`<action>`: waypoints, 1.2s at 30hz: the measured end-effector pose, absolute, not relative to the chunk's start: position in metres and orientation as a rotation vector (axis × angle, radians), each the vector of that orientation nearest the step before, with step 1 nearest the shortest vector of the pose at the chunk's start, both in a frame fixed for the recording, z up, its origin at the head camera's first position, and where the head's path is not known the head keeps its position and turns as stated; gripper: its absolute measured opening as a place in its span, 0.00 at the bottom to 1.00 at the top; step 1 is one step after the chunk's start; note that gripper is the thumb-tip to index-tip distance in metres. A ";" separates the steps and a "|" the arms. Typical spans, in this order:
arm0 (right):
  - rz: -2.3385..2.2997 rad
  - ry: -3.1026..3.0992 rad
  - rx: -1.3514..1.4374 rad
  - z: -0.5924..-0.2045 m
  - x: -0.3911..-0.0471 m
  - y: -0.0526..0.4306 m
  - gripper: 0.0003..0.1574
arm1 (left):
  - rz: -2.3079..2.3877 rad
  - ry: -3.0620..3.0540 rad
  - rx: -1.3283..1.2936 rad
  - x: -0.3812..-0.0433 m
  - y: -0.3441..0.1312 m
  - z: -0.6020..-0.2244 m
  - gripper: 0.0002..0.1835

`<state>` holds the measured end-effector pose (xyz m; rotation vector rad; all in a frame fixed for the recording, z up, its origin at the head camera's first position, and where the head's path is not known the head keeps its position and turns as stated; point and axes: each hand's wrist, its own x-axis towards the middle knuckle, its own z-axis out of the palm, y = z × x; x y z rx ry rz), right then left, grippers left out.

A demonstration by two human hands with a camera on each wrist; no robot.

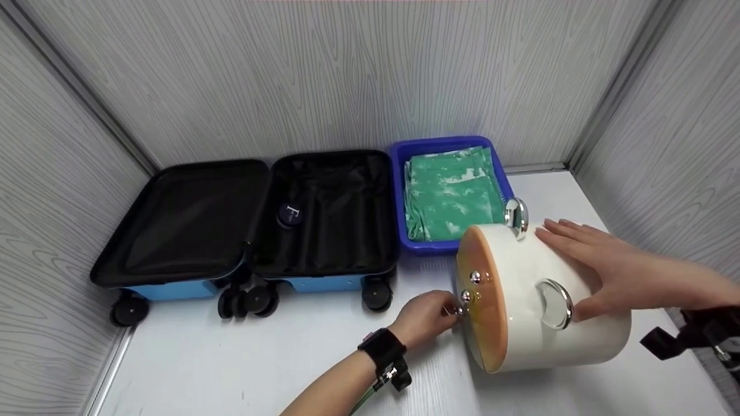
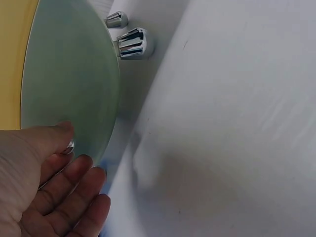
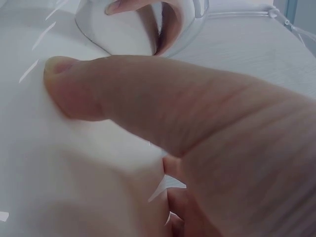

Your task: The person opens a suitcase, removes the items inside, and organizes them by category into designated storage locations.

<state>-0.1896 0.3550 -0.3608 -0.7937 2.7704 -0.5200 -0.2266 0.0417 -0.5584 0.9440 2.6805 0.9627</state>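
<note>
A white pot (image 1: 555, 352) lies tipped on its side at the right, its orange-rimmed glassy face (image 1: 488, 323) turned left. Several chrome knobs (image 1: 476, 277) stand out from that face. My left hand (image 1: 425, 315) pinches one small chrome knob (image 2: 70, 147) between thumb and index finger, the other fingers loosely bent beside it. Fingers spread, my right hand (image 1: 624, 271) rests on the pot's upper side. Its thumb (image 3: 84, 89) lies along the white wall close to a chrome loop handle (image 1: 558, 303). A second handle (image 1: 516, 216) points upward.
Behind the pot, a blue basket (image 1: 430, 247) holds folded green and white cloth (image 1: 457, 190). To the left lies an opened suitcase (image 1: 191, 222) with black lining, blue shell and black wheels. A small dark round item (image 1: 290, 214) is inside it. Panel walls enclose the white table.
</note>
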 end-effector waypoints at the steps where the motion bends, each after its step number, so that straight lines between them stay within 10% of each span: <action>1: -0.523 2.769 -0.790 -0.361 -0.190 0.355 0.79 | 0.961 2.682 0.947 -0.226 0.040 -0.558 0.05; 36: -0.542 2.788 -0.847 -0.364 -0.188 0.356 0.79 | 1.077 2.680 0.681 -0.213 -0.060 -0.547 0.14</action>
